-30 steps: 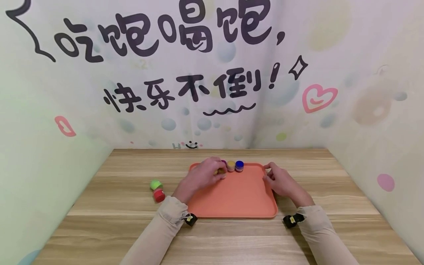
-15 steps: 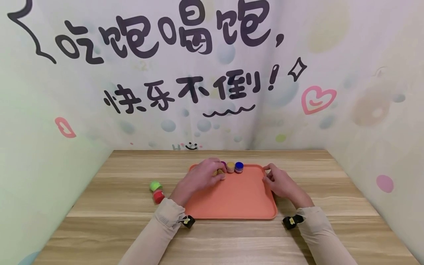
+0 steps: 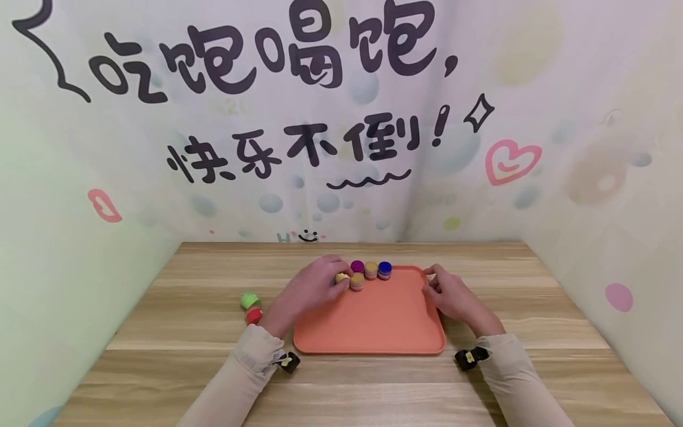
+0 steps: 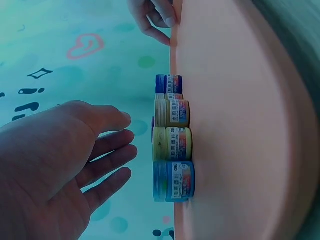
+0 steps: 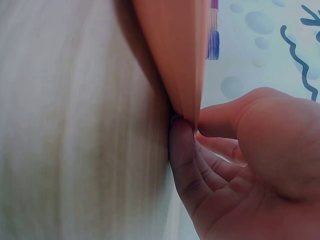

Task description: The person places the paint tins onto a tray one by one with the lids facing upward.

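An orange tray point(image 3: 373, 323) lies on the table with small paint jars along its far edge. In the back row stand a purple jar point(image 3: 357, 267), a tan jar point(image 3: 370, 271) and a dark blue jar point(image 3: 385, 270). Before them are another tan jar point(image 3: 356, 282) and a pale yellow jar point(image 4: 172, 144). A light blue jar point(image 4: 173, 181) ends that row, hidden by my hand in the head view. My left hand point(image 3: 317, 284), fingers relaxed and apart, is beside the jars holding nothing. My right hand point(image 3: 453, 293) pinches the tray's right rim between thumb and fingers.
On the wooden table point(image 3: 176, 332) left of the tray, a green-topped jar point(image 3: 249, 300) and a red jar point(image 3: 254, 315) sit together, close to the left forearm. A printed wall covering point(image 3: 299, 154) rises behind the table's far edge.
My left hand has drawn back to the left from the jars, uncovering the purple, front tan and pale yellow ones. My right hand keeps its place on the tray rim.
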The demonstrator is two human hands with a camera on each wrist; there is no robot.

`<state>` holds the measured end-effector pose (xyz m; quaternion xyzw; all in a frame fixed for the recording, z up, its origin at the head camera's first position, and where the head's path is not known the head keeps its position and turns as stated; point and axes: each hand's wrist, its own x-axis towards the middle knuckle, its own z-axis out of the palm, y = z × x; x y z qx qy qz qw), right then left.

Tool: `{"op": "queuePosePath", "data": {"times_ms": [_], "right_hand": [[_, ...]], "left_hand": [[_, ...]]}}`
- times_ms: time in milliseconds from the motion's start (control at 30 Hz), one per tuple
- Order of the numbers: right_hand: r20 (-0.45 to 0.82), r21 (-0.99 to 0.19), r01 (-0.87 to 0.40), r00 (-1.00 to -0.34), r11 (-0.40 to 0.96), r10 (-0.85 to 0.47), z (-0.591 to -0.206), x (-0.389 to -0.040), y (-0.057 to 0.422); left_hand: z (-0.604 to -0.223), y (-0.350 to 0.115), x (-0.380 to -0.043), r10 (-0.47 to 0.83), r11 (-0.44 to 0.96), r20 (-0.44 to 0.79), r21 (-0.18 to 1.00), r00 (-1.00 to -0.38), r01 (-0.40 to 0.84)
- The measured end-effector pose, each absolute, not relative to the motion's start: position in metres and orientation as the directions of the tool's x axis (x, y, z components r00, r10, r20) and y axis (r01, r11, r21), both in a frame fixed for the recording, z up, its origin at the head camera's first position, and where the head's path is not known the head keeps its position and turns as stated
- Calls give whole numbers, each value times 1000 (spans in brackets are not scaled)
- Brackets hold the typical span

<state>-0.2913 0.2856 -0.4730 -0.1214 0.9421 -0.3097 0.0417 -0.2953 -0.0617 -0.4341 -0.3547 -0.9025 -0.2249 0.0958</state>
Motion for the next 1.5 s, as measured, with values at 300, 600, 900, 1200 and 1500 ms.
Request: {"op": "queuePosePath", "data": {"times_ms": [300,600,900,1200,1500], "right_hand": [[-1,-595,-202,-968,778,-252,-473,-290,285],[2,-597,-206,-967,776,-255,-473,-290,285],[4,-597,-209,-966,775,-258,-472,-289,285],[-3,-579,-194,-971,792,-240,-474,-288,285],[2,-572,-197,-971,796,-239,-474,-289,286]], "left_hand": [[-431,-80,-287,591,651,364,312,-720,692],[-429,-99,-281,560,689,359,300,-747,660],[-423,-124,-280,508,721,320,349,-799,598],[-419,-143,-281,468,757,246,383,-848,529],[-420,-176,-285,462,791,142,381,-876,479]]}}
